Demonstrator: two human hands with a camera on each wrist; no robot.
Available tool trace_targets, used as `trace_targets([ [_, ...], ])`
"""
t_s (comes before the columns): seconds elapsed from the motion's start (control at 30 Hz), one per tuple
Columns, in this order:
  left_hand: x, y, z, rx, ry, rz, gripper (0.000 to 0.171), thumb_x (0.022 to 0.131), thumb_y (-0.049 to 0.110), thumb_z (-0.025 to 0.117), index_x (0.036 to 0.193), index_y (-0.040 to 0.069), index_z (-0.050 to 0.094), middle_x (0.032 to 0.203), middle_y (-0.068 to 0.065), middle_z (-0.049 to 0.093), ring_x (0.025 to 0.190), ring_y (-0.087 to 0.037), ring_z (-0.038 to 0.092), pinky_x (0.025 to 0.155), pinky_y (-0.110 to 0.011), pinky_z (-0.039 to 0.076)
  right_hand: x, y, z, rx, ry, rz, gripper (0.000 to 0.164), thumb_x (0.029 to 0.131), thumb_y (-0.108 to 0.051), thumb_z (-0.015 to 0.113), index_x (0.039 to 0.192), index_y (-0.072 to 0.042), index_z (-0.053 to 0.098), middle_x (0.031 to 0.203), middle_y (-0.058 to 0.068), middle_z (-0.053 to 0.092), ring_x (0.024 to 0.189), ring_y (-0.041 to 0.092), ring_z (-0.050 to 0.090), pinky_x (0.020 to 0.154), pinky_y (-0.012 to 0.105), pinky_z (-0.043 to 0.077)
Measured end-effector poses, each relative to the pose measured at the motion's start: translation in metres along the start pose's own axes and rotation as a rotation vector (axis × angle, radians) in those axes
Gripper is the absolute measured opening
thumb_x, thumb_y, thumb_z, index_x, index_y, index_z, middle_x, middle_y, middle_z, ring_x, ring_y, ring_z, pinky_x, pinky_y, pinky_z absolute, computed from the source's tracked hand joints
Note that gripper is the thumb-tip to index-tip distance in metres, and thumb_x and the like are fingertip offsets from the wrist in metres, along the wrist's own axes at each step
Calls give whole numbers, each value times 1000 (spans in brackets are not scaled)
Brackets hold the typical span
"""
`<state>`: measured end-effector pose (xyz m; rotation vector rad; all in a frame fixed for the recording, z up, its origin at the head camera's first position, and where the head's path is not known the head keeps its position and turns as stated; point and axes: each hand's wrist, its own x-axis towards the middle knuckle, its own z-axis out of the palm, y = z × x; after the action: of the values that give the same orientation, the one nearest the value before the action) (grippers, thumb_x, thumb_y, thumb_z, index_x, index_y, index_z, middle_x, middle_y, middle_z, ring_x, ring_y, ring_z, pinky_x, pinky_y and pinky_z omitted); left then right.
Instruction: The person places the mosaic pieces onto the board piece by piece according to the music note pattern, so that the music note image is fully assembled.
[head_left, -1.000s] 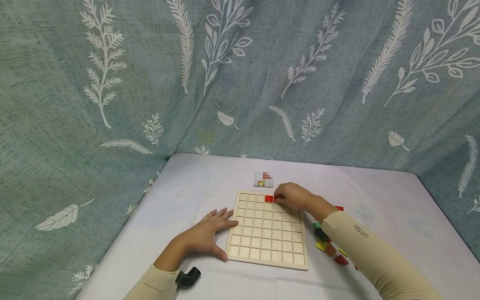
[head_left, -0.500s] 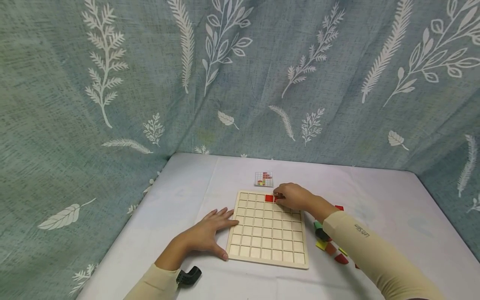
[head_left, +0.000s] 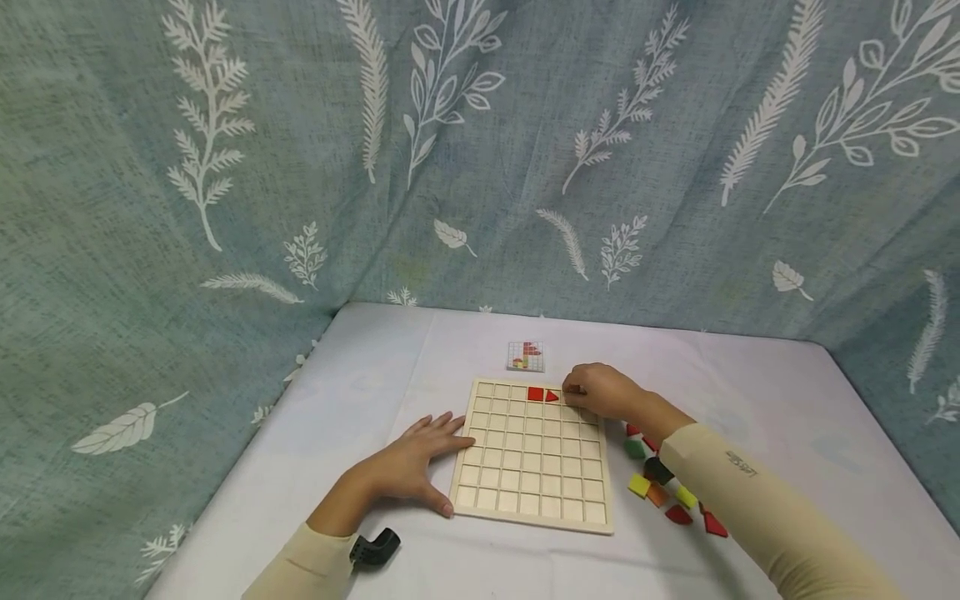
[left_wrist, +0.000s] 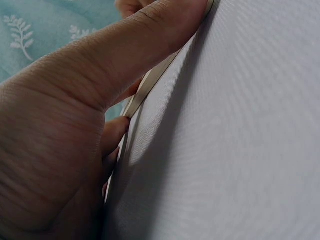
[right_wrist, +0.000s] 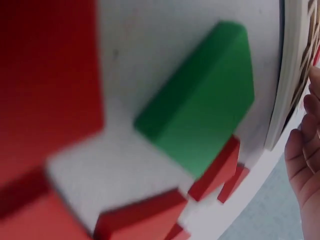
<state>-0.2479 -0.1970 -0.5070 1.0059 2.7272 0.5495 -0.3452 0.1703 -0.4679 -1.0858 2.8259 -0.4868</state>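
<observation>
A wooden grid board lies on the table. Its far row holds a red square and, in the cell to the right, a red triangle. My left hand is spread along the board's left side, thumb at the near corner; the left wrist view shows fingers and thumb against the board's edge. Over the far right corner, my right hand is just right of the triangle, fingers loosely bent. Nothing shows between those fingers in the right wrist view.
A small pattern card lies beyond the board. Right of the board are loose pieces, among them a green block, a yellow block, an orange block and a red quarter-round. The right forearm covers part of that area.
My right hand has let go of the red triangle and shifted right, leaving the triangle visible in its cell. More loose pieces show beside the forearm. My left hand has stayed in place.
</observation>
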Motion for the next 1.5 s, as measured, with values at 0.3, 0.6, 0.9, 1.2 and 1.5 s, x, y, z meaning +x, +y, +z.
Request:
trace_targets([
  [0.3, 0, 2, 0, -12, -5, 6, 113, 53, 80, 72, 148, 25, 44, 160, 0, 18, 147, -24, 9, 117, -48, 4, 12, -10, 6, -33, 20, -48, 8, 93, -14, 67, 97, -14, 74, 92, -6, 64, 86, 12, 61, 75, 33, 52],
  [0.6, -1, 1, -3, 5, -2, -7, 113, 53, 81, 71, 148, 26, 44, 161, 1, 17, 148, -21, 8, 117, -47, 3, 18, -14, 8, -44, 22, -9, 9, 93, -17, 66, 98, -15, 74, 92, -6, 64, 88, 13, 62, 80, 35, 52],
  [0.9, -1, 1, -2, 1, 1, -9, 114, 52, 81, 72, 148, 27, 44, 160, 2, 18, 147, -21, 8, 117, -47, 3, 19, -14, 6, -46, 28, -10, 14, 95, -21, 64, 102, -14, 74, 94, -6, 63, 85, 10, 61, 76, 33, 52],
  [1.2, 1, 1, -1, 6, -4, -10, 114, 52, 83, 70, 147, 28, 44, 161, 3, 17, 147, -20, 7, 118, -45, 3, 5, 3, -8, -14, 30, 16, 16, 95, -20, 65, 105, -11, 74, 96, -4, 64, 87, 12, 61, 75, 34, 52],
  [1.5, 0, 1, -2, -5, -2, -4, 114, 52, 82, 72, 147, 26, 45, 160, 2, 18, 147, -22, 9, 118, -46, 4, -25, 27, -16, 4, -25, 95, 15, 94, -20, 66, 104, -13, 73, 96, -5, 64, 84, 10, 59, 71, 32, 52],
])
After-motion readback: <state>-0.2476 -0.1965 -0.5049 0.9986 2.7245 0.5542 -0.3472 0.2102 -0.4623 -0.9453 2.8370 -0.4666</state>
